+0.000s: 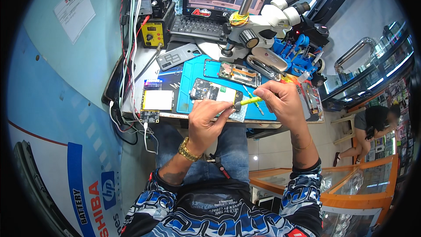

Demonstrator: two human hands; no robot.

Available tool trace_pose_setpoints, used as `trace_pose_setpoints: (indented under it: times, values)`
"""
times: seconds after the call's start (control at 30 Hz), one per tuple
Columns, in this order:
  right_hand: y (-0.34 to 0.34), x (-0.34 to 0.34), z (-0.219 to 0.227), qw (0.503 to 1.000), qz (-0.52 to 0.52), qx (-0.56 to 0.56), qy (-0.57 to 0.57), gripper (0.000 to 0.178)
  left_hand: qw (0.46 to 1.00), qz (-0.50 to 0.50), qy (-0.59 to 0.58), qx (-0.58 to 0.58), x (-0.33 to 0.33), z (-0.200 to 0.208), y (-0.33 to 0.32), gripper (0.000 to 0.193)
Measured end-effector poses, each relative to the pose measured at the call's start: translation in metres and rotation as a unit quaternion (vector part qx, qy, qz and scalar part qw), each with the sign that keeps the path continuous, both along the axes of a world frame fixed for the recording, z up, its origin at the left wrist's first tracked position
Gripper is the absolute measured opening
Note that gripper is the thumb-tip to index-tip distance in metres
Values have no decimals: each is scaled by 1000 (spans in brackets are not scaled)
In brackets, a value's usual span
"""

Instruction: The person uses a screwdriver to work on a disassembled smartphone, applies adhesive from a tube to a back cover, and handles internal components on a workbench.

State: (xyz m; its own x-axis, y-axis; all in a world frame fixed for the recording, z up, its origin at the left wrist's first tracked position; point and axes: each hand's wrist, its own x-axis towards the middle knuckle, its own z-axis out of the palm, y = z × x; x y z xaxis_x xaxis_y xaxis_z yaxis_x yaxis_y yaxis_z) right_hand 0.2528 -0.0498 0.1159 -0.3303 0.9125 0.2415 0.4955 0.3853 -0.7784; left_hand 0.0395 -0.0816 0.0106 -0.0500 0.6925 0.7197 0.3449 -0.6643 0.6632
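Note:
My right hand grips a slim yellow-green hand tool with a dark end; whether it is a screwdriver or a brush I cannot tell. That dark end points left, to the fingertips of my left hand. The left thumb and fingers are pinched together at the lower right end of an opened phone; what they hold is hidden. The phone shows its dark board and a pale battery, and lies on a blue repair mat. A thin green-and-metal tool lies beneath the right hand.
Behind the mat stand a microscope and a laptop. A second opened phone, a grey back cover and a blue tool holder surround the work. Cables hang at left; a wired battery board lies nearby. Another person is far right.

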Motion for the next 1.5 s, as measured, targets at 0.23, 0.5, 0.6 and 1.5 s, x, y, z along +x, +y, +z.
trace_pose_setpoints:
  times: [0.23,0.5,0.6,1.5]
  values:
    - [-3,-1,3,993,-4,-107,39,26,998,46,-3,42,2,1,-3,18]
    - [-1,-2,4,968,-19,-233,93,24,994,31,-92,-41,1,-15,-9,10]
    - [0,-1,-2,977,-19,-174,121,21,921,-93,-334,-178,5,-9,-6,10]
    - [-8,-9,0,964,96,247,-18,23,823,-217,-444,-279,4,-16,-2,27]
